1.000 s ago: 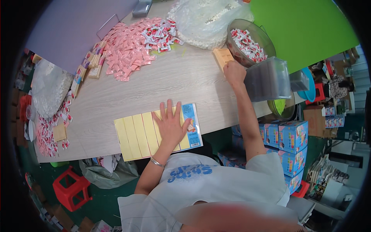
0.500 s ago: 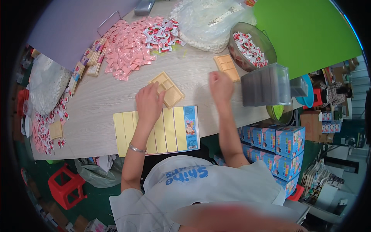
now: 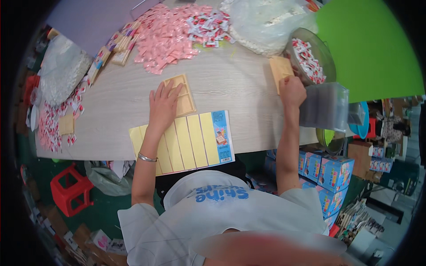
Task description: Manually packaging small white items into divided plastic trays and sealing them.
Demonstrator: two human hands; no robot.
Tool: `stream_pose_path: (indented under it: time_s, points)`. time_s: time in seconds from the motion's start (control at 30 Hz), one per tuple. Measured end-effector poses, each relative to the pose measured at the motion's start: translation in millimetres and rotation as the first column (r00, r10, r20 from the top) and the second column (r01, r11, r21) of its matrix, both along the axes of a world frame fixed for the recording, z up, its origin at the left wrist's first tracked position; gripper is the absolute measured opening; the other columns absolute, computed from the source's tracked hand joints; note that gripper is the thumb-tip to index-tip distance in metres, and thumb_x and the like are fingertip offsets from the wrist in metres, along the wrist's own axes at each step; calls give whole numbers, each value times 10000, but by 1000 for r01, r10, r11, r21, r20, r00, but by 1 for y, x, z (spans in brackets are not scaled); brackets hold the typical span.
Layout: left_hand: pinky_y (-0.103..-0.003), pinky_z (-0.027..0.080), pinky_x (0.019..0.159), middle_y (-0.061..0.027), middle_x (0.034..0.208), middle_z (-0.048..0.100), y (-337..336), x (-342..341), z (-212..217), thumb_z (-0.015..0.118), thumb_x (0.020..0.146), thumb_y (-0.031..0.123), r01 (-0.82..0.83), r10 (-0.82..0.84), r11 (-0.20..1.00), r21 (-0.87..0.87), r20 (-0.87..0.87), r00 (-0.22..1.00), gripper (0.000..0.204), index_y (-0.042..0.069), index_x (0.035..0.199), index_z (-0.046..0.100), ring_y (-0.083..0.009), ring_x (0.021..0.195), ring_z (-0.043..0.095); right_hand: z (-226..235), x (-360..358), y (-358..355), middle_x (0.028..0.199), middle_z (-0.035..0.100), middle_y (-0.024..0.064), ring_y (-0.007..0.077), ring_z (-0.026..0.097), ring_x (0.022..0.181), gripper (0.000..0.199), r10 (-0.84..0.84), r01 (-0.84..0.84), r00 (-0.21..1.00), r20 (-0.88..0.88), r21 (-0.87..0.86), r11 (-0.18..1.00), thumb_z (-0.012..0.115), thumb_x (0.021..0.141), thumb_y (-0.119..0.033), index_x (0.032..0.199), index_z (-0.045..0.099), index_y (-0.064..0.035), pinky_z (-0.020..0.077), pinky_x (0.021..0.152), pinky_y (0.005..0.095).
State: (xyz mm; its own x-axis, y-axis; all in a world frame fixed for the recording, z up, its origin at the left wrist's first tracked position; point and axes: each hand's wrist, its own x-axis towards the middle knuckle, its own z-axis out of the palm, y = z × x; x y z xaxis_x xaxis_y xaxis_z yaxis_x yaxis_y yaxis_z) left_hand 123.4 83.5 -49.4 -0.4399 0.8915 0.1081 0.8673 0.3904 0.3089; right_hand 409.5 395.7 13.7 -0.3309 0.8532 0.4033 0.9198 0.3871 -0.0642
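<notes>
My left hand (image 3: 163, 105) lies with spread fingers over the left side of a shallow beige compartment tray (image 3: 185, 98). Just below that tray is a flat card (image 3: 195, 139) with yellow strips and a blue printed end; my left forearm crosses it. Curled closed, my right hand (image 3: 293, 91) is at the near end of a second beige tray (image 3: 278, 70). What its fingers hold, if anything, is hidden.
Pink sachets (image 3: 162, 37) and red-white sachets (image 3: 208, 26) are heaped at the back. A clear bag (image 3: 270, 22) and a bowl of sachets (image 3: 326, 57) stand back right, beside a grey plastic bin (image 3: 324, 106). More sachets (image 3: 49, 133) lie far left.
My right hand has moved right to the near end of the second tray. The tray under my left hand has turned more upright and shifted left against the card. The whole view has shifted.
</notes>
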Motion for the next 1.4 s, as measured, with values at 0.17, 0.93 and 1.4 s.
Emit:
stream_pose_path:
  time_s: [0.17,0.93,1.4]
  points:
    - [-588,230,1193,-80,1570,437,-3,-8,-2,559,993,116,29,-29,996,79,-2,1000,500,225,1480,532,-379,1466,336,12,-95,-135,715,717,125,349,703,676,228,287,-358,922,-259,-295,886,683,844,-293,761,737,-87,567,658,465]
    - [-628,181,1195,-99,1517,497,44,-5,-7,685,900,523,136,-124,974,180,-78,989,574,82,1264,637,-327,1470,356,-33,8,-15,837,743,123,352,719,792,208,-5,9,1000,22,-217,976,690,837,-301,819,778,-113,574,727,468]
    - [-627,248,1162,-112,1380,557,33,-12,-4,724,893,338,181,-176,955,234,-41,983,435,115,1257,639,-357,1421,408,-23,-123,-156,712,720,129,331,718,684,173,198,-270,957,-214,-397,877,713,817,-254,767,772,-100,574,659,441]
